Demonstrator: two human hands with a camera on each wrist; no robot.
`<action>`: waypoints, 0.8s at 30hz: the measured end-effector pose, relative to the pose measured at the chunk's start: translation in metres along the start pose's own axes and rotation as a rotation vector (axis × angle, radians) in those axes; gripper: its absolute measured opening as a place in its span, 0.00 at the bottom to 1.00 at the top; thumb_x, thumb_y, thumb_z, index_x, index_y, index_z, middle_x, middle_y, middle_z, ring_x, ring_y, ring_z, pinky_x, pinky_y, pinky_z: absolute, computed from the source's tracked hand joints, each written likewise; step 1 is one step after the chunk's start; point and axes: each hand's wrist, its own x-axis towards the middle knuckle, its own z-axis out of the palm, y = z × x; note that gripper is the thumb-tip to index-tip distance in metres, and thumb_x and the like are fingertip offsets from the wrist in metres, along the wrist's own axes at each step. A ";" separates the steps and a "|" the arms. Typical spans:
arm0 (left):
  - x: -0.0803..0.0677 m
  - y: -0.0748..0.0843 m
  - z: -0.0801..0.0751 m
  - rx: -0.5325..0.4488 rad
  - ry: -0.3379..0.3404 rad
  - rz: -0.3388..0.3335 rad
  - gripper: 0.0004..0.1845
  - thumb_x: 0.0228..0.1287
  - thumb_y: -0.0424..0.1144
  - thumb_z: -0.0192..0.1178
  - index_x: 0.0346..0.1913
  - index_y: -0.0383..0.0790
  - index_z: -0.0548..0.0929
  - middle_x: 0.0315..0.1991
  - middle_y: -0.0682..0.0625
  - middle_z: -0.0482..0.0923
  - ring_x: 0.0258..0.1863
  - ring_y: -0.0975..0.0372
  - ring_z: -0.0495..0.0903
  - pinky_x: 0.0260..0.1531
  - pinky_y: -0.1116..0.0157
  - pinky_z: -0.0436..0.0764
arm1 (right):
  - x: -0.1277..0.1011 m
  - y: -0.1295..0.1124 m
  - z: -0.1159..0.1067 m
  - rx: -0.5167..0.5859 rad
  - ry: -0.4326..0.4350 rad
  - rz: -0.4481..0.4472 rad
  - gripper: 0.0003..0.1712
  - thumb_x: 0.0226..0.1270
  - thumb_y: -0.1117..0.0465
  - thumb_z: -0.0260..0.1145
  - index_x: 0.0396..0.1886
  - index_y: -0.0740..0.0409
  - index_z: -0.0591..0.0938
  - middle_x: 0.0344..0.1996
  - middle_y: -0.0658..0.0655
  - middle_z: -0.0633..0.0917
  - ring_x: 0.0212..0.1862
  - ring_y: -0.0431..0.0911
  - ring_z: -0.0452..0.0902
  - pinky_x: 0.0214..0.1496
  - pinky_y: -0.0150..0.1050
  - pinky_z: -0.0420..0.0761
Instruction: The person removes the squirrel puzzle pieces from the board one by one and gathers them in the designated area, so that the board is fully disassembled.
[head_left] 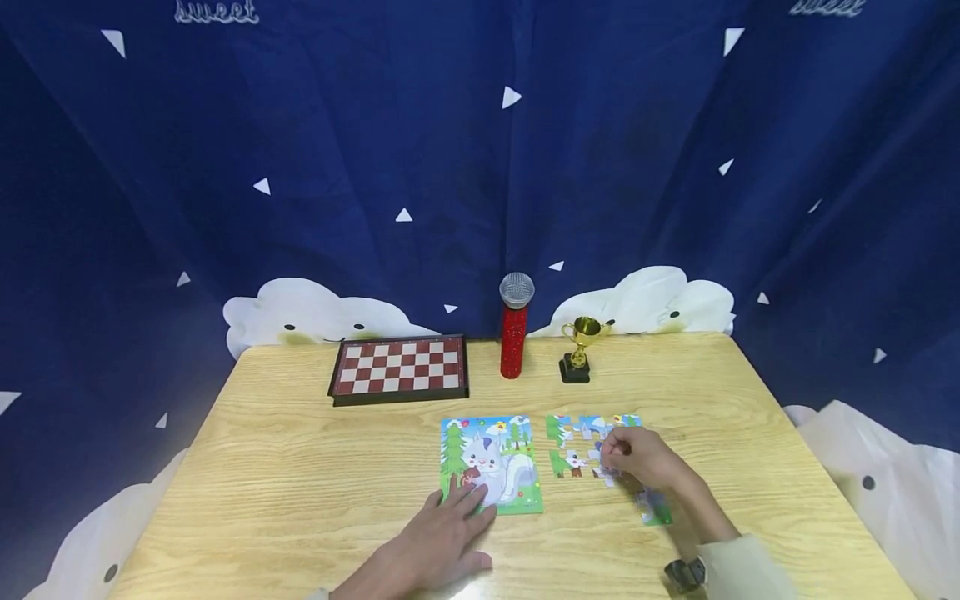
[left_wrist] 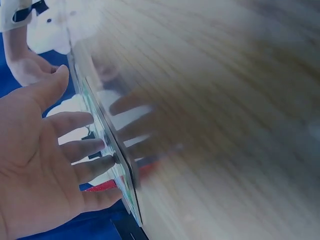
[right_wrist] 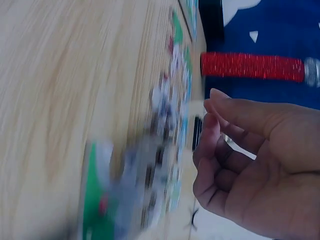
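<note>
A finished squirrel puzzle picture [head_left: 497,457] lies on the wooden table [head_left: 300,483] near its front middle. My left hand [head_left: 467,502] rests flat on the picture's lower left corner. In the left wrist view my left hand [left_wrist: 95,150] has its fingers straight and spread at the picture's edge [left_wrist: 107,137]. To the right sits a partly joined puzzle [head_left: 576,442] with gaps. My right hand [head_left: 609,454] hovers over it. In the right wrist view my right hand [right_wrist: 210,112] has curled fingers, thumb tip near the forefinger, with no piece seen between them, beside the blurred puzzle [right_wrist: 165,115].
A red and white chessboard [head_left: 400,367] lies at the back left. Behind the puzzles stand a red microphone [head_left: 515,333] and a small gold trophy [head_left: 579,348]. A loose green piece [head_left: 655,508] lies by my right wrist. Blue curtain surrounds the table.
</note>
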 end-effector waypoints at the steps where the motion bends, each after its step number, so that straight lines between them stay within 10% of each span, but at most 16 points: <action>1: 0.000 0.000 0.000 -0.006 0.003 -0.001 0.34 0.59 0.62 0.41 0.63 0.44 0.64 0.65 0.43 0.55 0.63 0.50 0.54 0.52 0.44 0.61 | 0.003 -0.004 0.004 -0.003 -0.005 -0.018 0.05 0.57 0.71 0.55 0.26 0.60 0.76 0.20 0.52 0.73 0.20 0.41 0.65 0.18 0.29 0.65; 16: -0.007 -0.011 -0.001 0.020 0.011 -0.035 0.34 0.58 0.63 0.42 0.62 0.44 0.65 0.65 0.44 0.55 0.63 0.51 0.54 0.52 0.45 0.61 | 0.034 -0.057 0.068 -0.020 -0.059 -0.240 0.02 0.56 0.64 0.62 0.28 0.59 0.79 0.20 0.46 0.77 0.24 0.37 0.70 0.25 0.30 0.72; 24: -0.011 -0.018 -0.002 0.020 0.012 -0.045 0.35 0.58 0.63 0.43 0.61 0.42 0.67 0.65 0.45 0.55 0.63 0.52 0.54 0.51 0.44 0.62 | 0.040 -0.077 0.085 -0.013 -0.127 -0.209 0.05 0.52 0.64 0.65 0.29 0.59 0.79 0.20 0.48 0.76 0.24 0.38 0.70 0.26 0.30 0.72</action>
